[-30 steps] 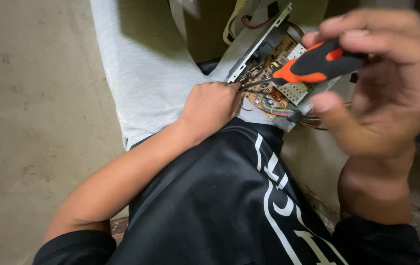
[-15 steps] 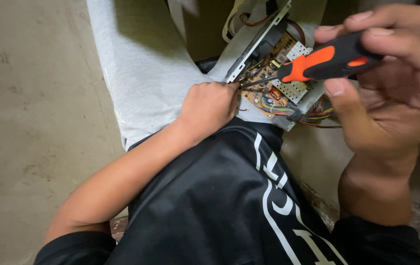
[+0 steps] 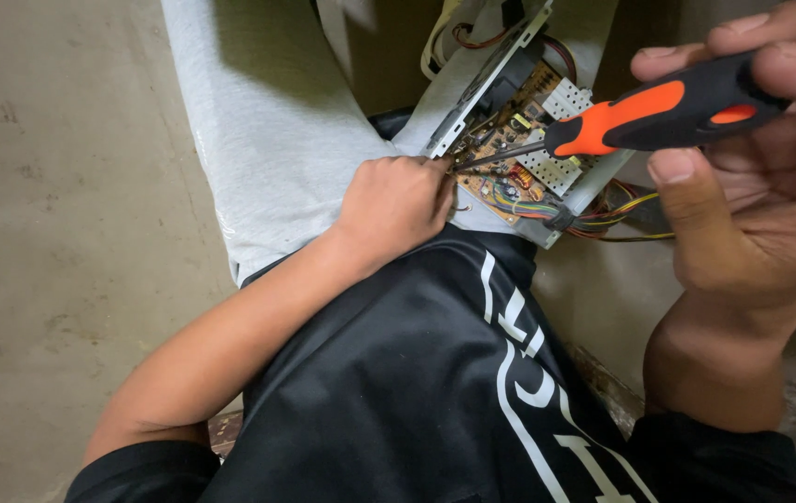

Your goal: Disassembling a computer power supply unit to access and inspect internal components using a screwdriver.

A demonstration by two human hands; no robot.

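orange-and-black screwdriver (image 3: 668, 112) gripped in right hand (image 3: 752, 177), fingers wrapped round the handle, its shaft pointing left onto the brown circuit board (image 3: 510, 158). board lay on grey trousers (image 3: 277, 140) in the lap, metal bracket (image 3: 491, 74) along its far-left edge. left hand (image 3: 393, 205) curled shut at the board's near-left corner, knuckles hiding what it pinched. coloured wires (image 3: 612, 214) trailed right.

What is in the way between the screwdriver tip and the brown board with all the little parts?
Nothing visible. The screwdriver, held in the right hand, has its tip already at the circuit board beside the left hand.
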